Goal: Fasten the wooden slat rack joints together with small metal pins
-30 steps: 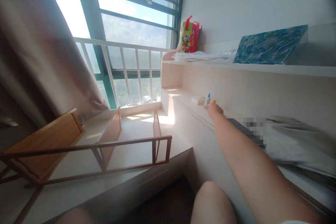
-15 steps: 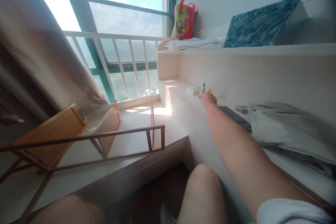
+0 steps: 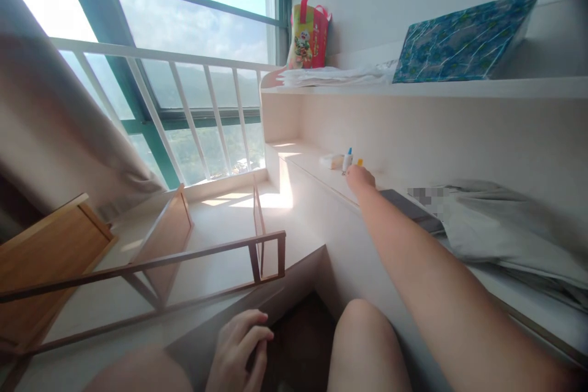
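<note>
My right hand [image 3: 361,177] reaches far out over the long white ledge. Its fingers are curled closed and largely hidden, so what they hold, if anything, cannot be made out. Just beyond them stands a small white bottle with a blue tip [image 3: 348,160]; whether the fingers touch it is unclear. A small yellow-topped item [image 3: 360,163] shows behind the knuckles, and a pale, clear-looking packet [image 3: 332,162] lies to the left of the bottle. Low in the view, between my knees, my left hand [image 3: 243,349] hangs with loosely bent fingers apart, nothing visible in them.
A dark grey flat object [image 3: 411,211] and grey folded cloth [image 3: 509,220] lie on the ledge under my forearm. Above is a shelf [image 3: 441,87] with a red-green bag [image 3: 310,37] and a blue patterned box [image 3: 463,40]. A brown wooden frame [image 3: 206,252] stands left, near the window railing.
My left hand has come into view at the bottom. The view has turned slightly to the right, while my right hand stays beside the small bottle.
</note>
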Available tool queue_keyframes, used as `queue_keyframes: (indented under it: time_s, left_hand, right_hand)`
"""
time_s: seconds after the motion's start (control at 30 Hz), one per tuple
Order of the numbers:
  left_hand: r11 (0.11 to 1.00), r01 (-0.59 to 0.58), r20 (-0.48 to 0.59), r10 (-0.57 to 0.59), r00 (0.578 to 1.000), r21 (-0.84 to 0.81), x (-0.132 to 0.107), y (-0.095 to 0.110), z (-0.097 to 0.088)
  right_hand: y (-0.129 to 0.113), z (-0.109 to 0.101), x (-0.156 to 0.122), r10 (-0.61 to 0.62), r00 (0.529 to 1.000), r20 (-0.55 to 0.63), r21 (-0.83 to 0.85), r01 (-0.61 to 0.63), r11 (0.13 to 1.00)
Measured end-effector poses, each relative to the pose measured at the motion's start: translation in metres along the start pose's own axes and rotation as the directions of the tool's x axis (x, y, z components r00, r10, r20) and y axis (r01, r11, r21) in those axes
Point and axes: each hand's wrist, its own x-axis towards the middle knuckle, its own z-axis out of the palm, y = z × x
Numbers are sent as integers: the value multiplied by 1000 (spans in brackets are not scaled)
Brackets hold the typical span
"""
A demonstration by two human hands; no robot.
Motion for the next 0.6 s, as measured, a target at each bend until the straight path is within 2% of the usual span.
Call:
queue_keyframes:
  time_s: [0.07, 0.17, 0.27, 0.37, 0.43, 0.53, 0.6]
  left_hand:
    - [997, 42, 52, -39, 998, -58, 28, 6, -2]
    - [995, -5, 9, 6, 1000, -101, 75, 5, -16]
    - [997, -70, 34, 71, 997, -25, 116, -14, -33]
    - [992, -106, 157, 94, 983, 67, 146, -44, -43]
    - [983, -168, 272, 141, 952, 76, 159, -65, -43]
    - [966, -258, 440, 235, 867, -7, 171, -89, -36]
    - [958, -271, 491, 281, 825, -93, 176, -98, -31]
  right_hand:
    - [-1, 2, 1, -6, 1000, -8, -9, 6, 1000]
    - [-2, 7, 4, -11, 1000, -15, -32, 10, 999]
    - [-2, 12, 7, -18, 999, -43, -49, 16, 999]
    - [-4, 14, 9, -28, 997, -67, -63, 24, 998]
    - [-6, 15, 10, -24, 997, -69, -78, 18, 997]
    - [-7, 17, 12, -5, 998, -69, -108, -2, 994]
    - [-7, 18, 14, 9, 997, -77, -129, -19, 991]
